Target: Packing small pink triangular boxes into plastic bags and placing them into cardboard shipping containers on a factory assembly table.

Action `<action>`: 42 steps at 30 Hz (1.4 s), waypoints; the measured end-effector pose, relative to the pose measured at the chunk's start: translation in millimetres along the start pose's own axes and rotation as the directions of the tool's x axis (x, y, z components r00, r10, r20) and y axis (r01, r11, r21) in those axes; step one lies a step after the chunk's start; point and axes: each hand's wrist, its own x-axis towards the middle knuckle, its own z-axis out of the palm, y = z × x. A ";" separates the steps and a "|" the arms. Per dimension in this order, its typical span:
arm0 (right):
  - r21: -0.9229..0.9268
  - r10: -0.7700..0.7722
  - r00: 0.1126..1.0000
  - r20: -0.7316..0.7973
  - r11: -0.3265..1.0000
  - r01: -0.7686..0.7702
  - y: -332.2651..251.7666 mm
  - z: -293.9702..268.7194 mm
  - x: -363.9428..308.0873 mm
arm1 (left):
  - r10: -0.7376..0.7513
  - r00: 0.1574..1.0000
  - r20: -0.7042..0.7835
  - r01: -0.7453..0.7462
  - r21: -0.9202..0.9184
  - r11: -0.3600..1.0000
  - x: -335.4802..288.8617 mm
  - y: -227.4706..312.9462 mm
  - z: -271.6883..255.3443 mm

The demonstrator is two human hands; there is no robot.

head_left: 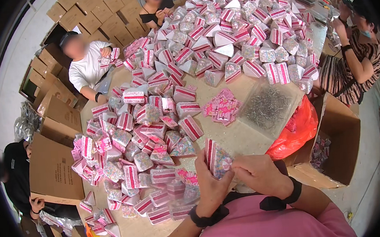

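My left hand (pixel 211 185) is wrapped around a toy cake slice (pixel 217 159), a wedge with white and dark pink stripes and a pastel sprinkle top. The slice is tilted up above the table's near edge. My right hand (pixel 261 175) is closed, its fingertips pinched together against the slice's right side. Whatever lies between those fingertips is hidden. Just beyond the slice lie a pile of pink printed cards (pixel 222 106) and a clear, shallow tray (pixel 254 129) of small metal pieces, perhaps hooks or pins.
Many similar slices (pixel 155 127) cover the table's left side, and a larger heap (pixel 228 32) fills the far side. A red plastic bag (pixel 298 126) and an open carton (pixel 333 152) stand at right. Orange-handled scissors or a tape tool (pixel 91 234) lies lower left. Several people work around the table.
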 end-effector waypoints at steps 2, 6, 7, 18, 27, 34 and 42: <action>-0.016 -0.003 1.000 -0.007 1.000 0.003 0.9 -0.2 -0.3 | 0.025 1.000 -0.005 -0.025 0.038 0.999 0.7 0.7 0.7; -0.148 -0.065 0.998 0.002 0.987 0.065 -1.3 -0.9 1.1 | 0.120 0.993 -0.020 -0.114 0.199 0.973 0.8 4.7 -1.9; -0.197 -0.093 0.996 0.015 0.976 0.095 -2.4 -1.6 2.0 | 0.151 0.988 -0.027 -0.140 0.234 0.962 0.2 1.9 -2.7; -0.252 -0.026 0.994 0.108 0.966 0.052 1.7 -2.4 0.5 | 0.261 0.965 0.028 -0.249 0.407 0.879 3.9 2.4 -5.5; -0.082 0.061 0.993 0.098 0.995 -0.053 3.1 -4.4 1.0 | 0.132 0.990 0.049 -0.141 0.292 0.946 3.2 5.1 -5.6; -0.215 0.123 0.966 0.227 0.974 -0.073 2.3 -10.5 5.2 | 0.262 0.960 0.096 -0.276 0.477 0.835 2.6 4.1 -7.8; 0.193 0.392 0.852 0.346 0.859 -0.474 4.2 -17.9 9.5 | 0.270 0.955 0.123 -0.295 0.495 0.817 2.0 7.4 -7.1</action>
